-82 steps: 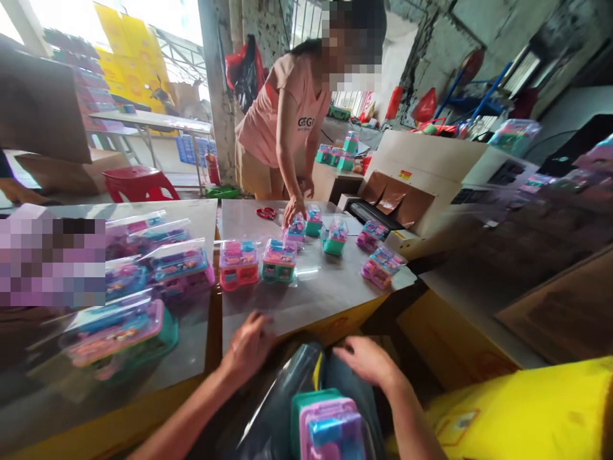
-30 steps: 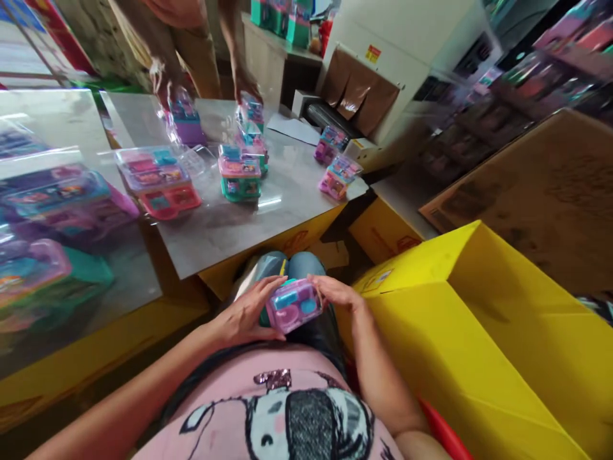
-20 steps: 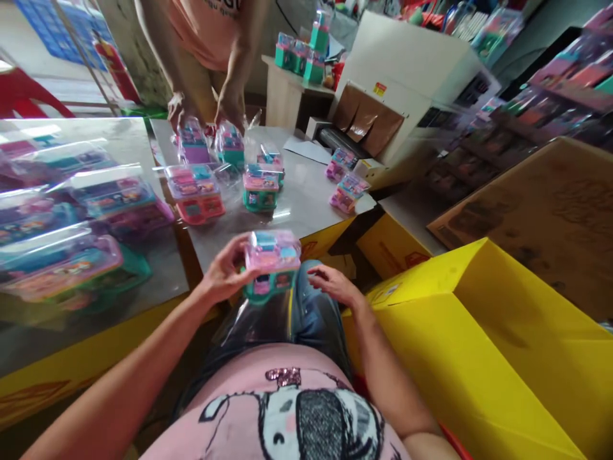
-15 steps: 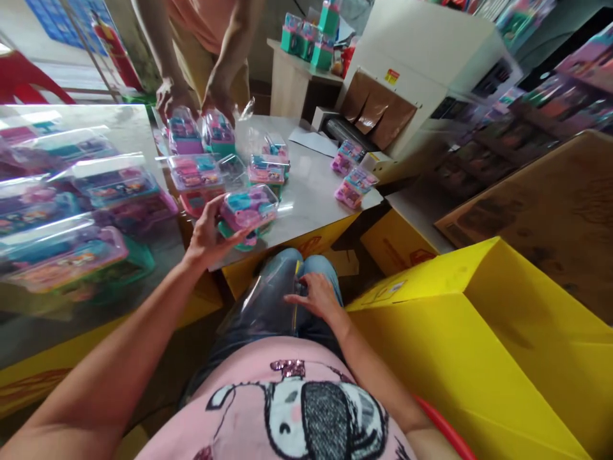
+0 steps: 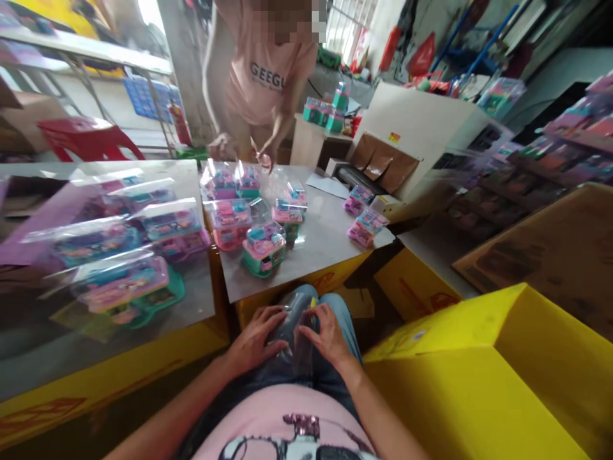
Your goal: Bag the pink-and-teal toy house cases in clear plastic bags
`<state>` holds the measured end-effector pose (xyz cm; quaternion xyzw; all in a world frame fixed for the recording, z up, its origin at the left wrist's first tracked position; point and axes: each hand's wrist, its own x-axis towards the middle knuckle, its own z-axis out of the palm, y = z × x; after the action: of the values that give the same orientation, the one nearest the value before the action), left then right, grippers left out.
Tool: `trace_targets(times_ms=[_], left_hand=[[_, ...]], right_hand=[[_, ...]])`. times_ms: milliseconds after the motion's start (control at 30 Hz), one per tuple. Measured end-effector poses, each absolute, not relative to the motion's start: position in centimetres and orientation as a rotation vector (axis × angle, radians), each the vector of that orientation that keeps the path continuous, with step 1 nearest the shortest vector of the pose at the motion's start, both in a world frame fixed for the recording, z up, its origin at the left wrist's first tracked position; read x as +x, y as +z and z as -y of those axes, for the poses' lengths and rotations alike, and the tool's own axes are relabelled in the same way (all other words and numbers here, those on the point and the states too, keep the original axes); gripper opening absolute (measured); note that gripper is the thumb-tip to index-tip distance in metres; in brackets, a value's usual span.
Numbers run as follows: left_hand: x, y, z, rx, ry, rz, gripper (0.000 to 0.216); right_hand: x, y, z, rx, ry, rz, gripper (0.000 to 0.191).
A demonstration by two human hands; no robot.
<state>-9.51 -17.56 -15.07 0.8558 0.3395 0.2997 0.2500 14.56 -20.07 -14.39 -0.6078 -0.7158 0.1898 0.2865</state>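
Note:
Both of my hands rest on my lap on a stack of clear plastic bags [image 5: 293, 338]. My left hand [image 5: 256, 342] lies with fingers curled on the left side of the bags. My right hand [image 5: 325, 335] pinches the top bag near its upper edge. On the grey table [image 5: 330, 239] just ahead stands a bagged teal and pink toy box [image 5: 264, 248]. Behind it stand several more toy boxes in clear wrap [image 5: 230, 220].
Across the table, a person in a pink shirt [image 5: 261, 70] handles wrapped toys. A white shrink-wrap machine [image 5: 412, 137] sits at the back right. A yellow carton [image 5: 493, 383] is open at my right. Larger bagged toys [image 5: 127, 287] lie on the left.
My left hand carried the bagged toy box up from my lap and set it on the table. It has come back to the bags beside my right hand.

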Motion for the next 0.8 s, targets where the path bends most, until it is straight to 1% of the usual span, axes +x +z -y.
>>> trace_targets(times_ms=[67, 133, 200, 267, 367, 400, 533, 600, 667, 733, 767, 800], left_hand=[[-9.3, -15.6, 17.5, 2.224, 0.797, -0.968, 0.039], [-9.3, -15.3, 16.9, 2.162, 0.793, -1.019, 0.022], [-9.4, -14.6, 16.2, 2.144, 0.784, -1.044, 0.019], [-9.6, -14.1, 15.6, 2.099, 0.754, -1.099, 0.014], [-10.0, -14.0, 15.0, 1.924, 0.578, -1.257, 0.033], [-10.2, -14.1, 14.7, 1.867, 0.504, -1.286, 0.035], [-10.6, -14.1, 13.9, 1.827, 0.381, -1.247, 0.027], [-10.4, -14.0, 13.8, 1.824, 0.389, -1.233, 0.028], [-10.2, -14.1, 13.7, 1.801, 0.397, -1.255, 0.039], [-10.2, -14.2, 13.6, 1.807, 0.384, -1.313, 0.048], [-10.3, -14.3, 13.5, 1.821, 0.37, -1.349, 0.046], [-10.4, -14.2, 13.4, 1.838, 0.357, -1.378, 0.039]], right_hand=[[14.7, -14.1, 19.0, -1.555, 0.53, 1.949, 0.032], [14.9, -13.6, 18.0, -1.533, 0.584, 2.015, 0.024], [15.1, -12.9, 17.2, -1.522, 0.612, 2.084, 0.017], [15.4, -12.2, 16.8, -1.475, 0.633, 2.11, 0.017], [15.9, -11.3, 16.8, -1.372, 0.728, 2.062, 0.018], [16.0, -11.0, 16.8, -1.354, 0.756, 2.037, 0.017], [15.9, -10.2, 17.0, -1.34, 0.788, 1.966, 0.012], [15.3, -10.2, 16.9, -1.308, 0.818, 1.987, 0.02], [14.8, -10.5, 16.6, -1.289, 0.831, 2.047, 0.029], [14.4, -11.3, 16.2, -1.309, 0.786, 2.117, 0.033], [14.3, -11.8, 15.9, -1.331, 0.753, 2.141, 0.033], [14.3, -12.3, 15.7, -1.353, 0.725, 2.161, 0.033]])
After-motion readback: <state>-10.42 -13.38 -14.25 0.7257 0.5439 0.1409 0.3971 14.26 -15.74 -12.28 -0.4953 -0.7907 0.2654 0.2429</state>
